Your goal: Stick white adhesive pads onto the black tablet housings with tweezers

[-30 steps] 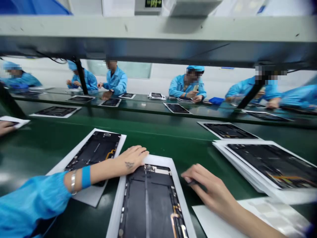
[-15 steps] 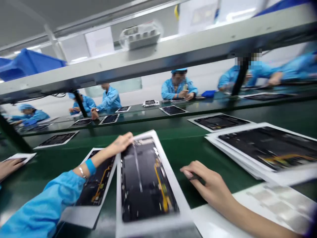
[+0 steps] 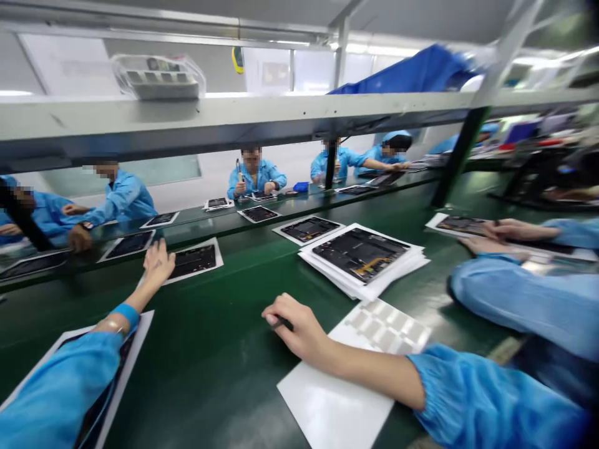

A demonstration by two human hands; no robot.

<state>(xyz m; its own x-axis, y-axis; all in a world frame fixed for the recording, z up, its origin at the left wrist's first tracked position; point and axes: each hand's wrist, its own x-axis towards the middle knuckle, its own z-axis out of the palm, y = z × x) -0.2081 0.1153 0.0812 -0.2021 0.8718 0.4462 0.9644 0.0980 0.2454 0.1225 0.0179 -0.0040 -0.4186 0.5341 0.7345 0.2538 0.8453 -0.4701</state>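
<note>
My left hand [image 3: 158, 260] reaches across the green bench with fingers spread, at the left end of a black tablet housing [image 3: 194, 260] on a white sheet. I cannot tell whether the fingertips touch it. Another tablet housing [image 3: 122, 357] on white backing lies partly under my left forearm. My right hand [image 3: 299, 327] hovers or rests over the bench, fingers closed around a slim dark tool [image 3: 282, 322], mostly hidden in the grip. Beneath my right forearm are a white sheet [image 3: 334, 405] and a sheet of silvery-grey stickers [image 3: 393, 327].
A stack of tablet housings [image 3: 360, 249] between white sheets sits right of centre, with a single housing [image 3: 309, 229] behind it. A co-worker's hands [image 3: 503, 234] handle another at the right. A shelf [image 3: 262, 112] spans above the bench [image 3: 219, 349]; several co-workers sit opposite.
My left hand has moved forward and left, off the housing that was in front of me. The view has swung right. My right hand keeps its closed grip.
</note>
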